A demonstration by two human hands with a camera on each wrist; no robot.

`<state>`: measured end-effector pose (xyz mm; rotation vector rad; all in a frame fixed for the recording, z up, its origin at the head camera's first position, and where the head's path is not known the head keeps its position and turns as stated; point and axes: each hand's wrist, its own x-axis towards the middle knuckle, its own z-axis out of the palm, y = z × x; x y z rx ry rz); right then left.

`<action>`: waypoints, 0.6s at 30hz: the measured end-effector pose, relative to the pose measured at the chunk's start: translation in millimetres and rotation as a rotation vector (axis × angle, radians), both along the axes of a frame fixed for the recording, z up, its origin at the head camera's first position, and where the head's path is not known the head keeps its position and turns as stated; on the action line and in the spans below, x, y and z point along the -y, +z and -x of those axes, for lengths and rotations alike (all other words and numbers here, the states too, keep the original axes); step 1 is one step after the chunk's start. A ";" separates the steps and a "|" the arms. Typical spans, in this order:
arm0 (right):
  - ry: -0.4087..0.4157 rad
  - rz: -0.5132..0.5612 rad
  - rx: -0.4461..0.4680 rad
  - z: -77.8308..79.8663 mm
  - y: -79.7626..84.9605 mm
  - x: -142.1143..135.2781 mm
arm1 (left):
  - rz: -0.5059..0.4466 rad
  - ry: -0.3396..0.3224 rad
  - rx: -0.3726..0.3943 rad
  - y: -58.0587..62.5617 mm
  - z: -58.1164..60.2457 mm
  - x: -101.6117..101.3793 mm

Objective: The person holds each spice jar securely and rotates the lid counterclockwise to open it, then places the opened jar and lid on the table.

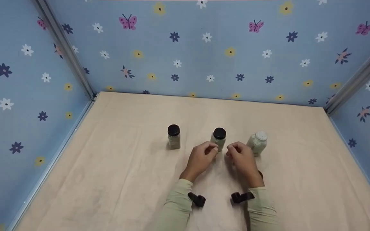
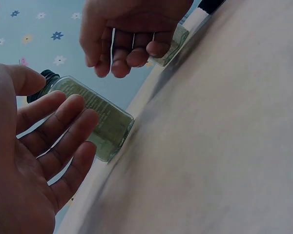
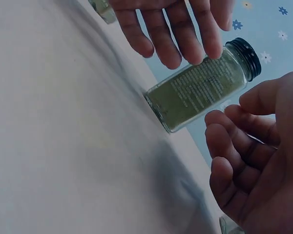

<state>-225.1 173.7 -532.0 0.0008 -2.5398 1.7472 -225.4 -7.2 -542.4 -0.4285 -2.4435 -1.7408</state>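
Observation:
A clear glass spice jar (image 1: 217,143) with a black lid and green contents stands upright between the two hands; printed text shows on its side in the right wrist view. My left hand (image 1: 201,158) is just in front of this jar, fingers relaxed and slightly bent, holding nothing. Whether its fingertips touch the glass I cannot tell. To the jar's right, my right hand (image 1: 244,160) has loosely curled fingers with nothing between them. Close behind the right hand is another jar (image 1: 257,143), with a whitish round top and no black lid on it.
A third jar (image 1: 174,140) with a black lid stands to the left. A dark round object (image 1: 260,174) shows partly behind the right wrist. Beige cloth covers the table (image 1: 114,154). Flower-patterned blue panels (image 1: 204,51) enclose the back and sides.

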 end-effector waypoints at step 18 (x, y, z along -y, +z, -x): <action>-0.031 0.025 -0.030 13.5 -3.7 10.1 | 0.080 0.052 -0.059 0.8 1.3 0.3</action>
